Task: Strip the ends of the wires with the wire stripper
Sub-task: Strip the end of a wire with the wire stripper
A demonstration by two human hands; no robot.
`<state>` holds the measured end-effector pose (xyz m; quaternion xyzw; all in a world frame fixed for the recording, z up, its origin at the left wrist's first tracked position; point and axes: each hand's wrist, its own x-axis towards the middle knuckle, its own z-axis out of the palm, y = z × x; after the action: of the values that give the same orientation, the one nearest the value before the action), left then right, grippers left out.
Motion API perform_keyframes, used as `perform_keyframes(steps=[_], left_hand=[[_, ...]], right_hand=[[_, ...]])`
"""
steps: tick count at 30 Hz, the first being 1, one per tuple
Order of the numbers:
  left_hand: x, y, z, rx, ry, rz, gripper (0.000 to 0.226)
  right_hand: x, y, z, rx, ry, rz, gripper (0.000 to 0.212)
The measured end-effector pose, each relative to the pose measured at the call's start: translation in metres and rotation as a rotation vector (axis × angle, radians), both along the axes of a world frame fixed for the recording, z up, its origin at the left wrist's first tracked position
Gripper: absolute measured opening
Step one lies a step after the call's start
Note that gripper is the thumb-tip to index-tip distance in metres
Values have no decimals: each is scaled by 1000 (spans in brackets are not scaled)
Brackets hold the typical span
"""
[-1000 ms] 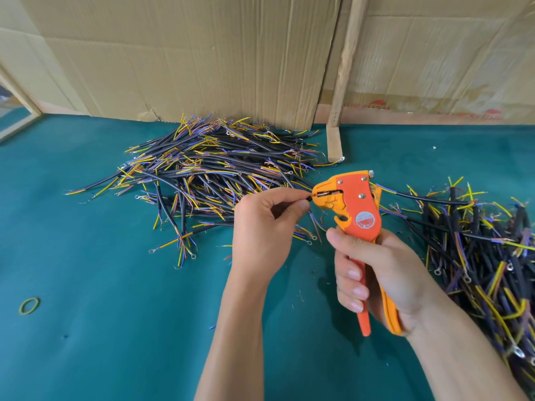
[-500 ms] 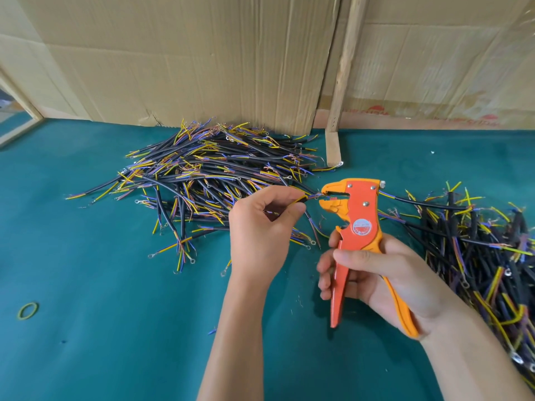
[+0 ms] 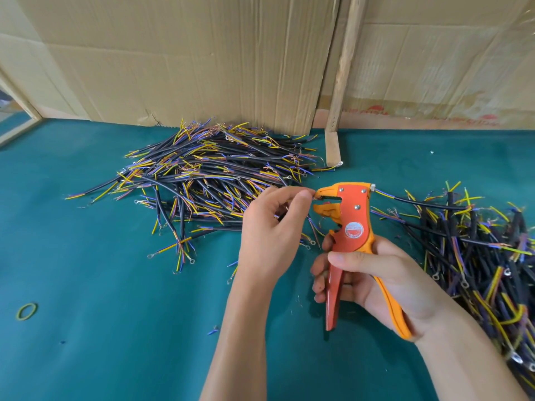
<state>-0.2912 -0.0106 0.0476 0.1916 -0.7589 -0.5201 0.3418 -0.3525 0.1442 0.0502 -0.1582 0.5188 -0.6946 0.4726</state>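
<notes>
Wire stripper (image 3: 351,227) is held upright in the right hand (image 3: 373,280), above the green table (image 3: 115,328). The fingers of this hand are curled around the red handle, and the orange handle runs along the palm, so the two handles stand apart. The head of the tool points to the left, and its mouth is a little open.

The left hand (image 3: 270,238) is just beside the head of the tool. Its thumb and forefinger pinch the end of a thin wire (image 3: 315,199) and hold it at the mouth of the stripper. The wire is very small there, so how deep it sits between the blades cannot be told.

Behind the left hand lies a big pile of wires (image 3: 208,175), black with yellow, blue and brown ends; some ends carry small metal rings. A second pile of wires (image 3: 477,250) lies on the right side of the table, near the right forearm, and one black wire from it reaches toward the back of the tool.

A yellow-green rubber band (image 3: 26,311) lies alone at the left, well apart from the piles. Sheets of cardboard (image 3: 188,59) stand along the back edge of the table, with a wooden strip (image 3: 343,70) leaning between them.
</notes>
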Motion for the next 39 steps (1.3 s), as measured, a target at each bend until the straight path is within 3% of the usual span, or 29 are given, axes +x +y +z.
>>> perform_keyframes(steps=[13,23,39], left_hand=[[-3,0,-3,20,-37,37,10],[-4,-2,-8,10,-107,46,17],[-4,-1,-5,-79,-15,65,23]], right_hand=[[-2,1,-1,-7,-3,3,27],[-3,2,-1,-11,-9,12,32],[-2,0,-3,-8,-31,27,29]])
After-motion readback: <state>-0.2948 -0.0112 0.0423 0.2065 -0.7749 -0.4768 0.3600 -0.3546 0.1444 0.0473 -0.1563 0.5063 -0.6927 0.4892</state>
